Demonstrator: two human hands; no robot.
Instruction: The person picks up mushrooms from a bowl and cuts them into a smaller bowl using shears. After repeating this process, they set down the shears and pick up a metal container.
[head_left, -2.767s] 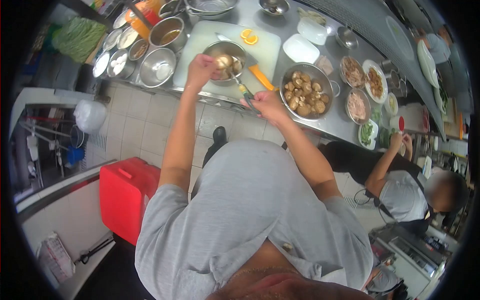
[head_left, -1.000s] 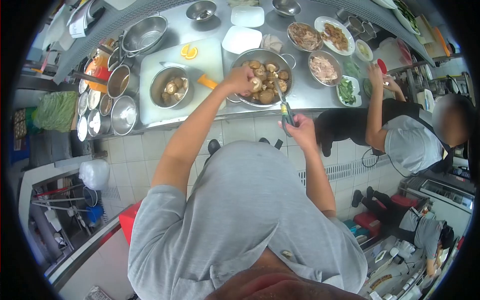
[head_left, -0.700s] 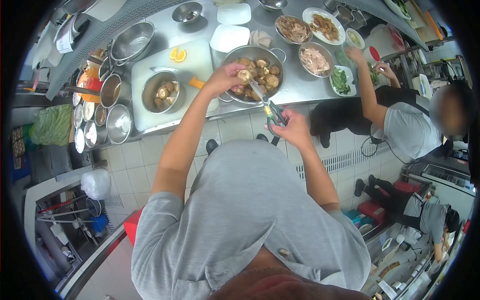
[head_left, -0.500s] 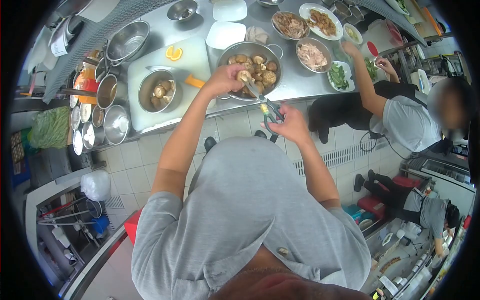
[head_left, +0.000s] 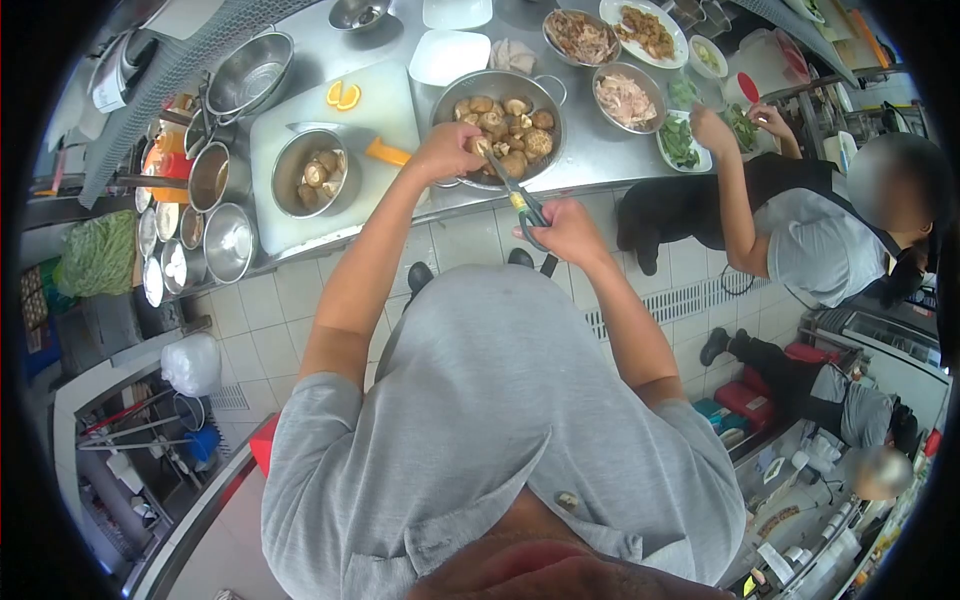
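Note:
My left hand (head_left: 447, 153) is closed on a mushroom (head_left: 478, 146) at the left rim of a metal colander (head_left: 552, 95) full of brown mushrooms (head_left: 515, 125). My right hand (head_left: 568, 228) grips the green and yellow handles of the scissors (head_left: 522, 200), whose blades reach the held mushroom over the colander. The blades look nearly closed. To the left, a steel pot (head_left: 283, 188) with more mushrooms and pieces stands on a white cutting board (head_left: 385, 100). A knife with an orange handle (head_left: 388, 152) lies beside that pot.
Orange slices (head_left: 343, 96) lie on the board. White dishes (head_left: 450, 57), a bowl of shredded meat (head_left: 628, 98) and a tray of greens (head_left: 679, 145) stand around the colander. A co-worker (head_left: 820, 240) works at the right; another person (head_left: 850, 400) is farther back.
The scissor handles have come closer together in my right hand. My left hand with the mushroom has shifted slightly left. The co-worker's hand has moved down towards the greens.

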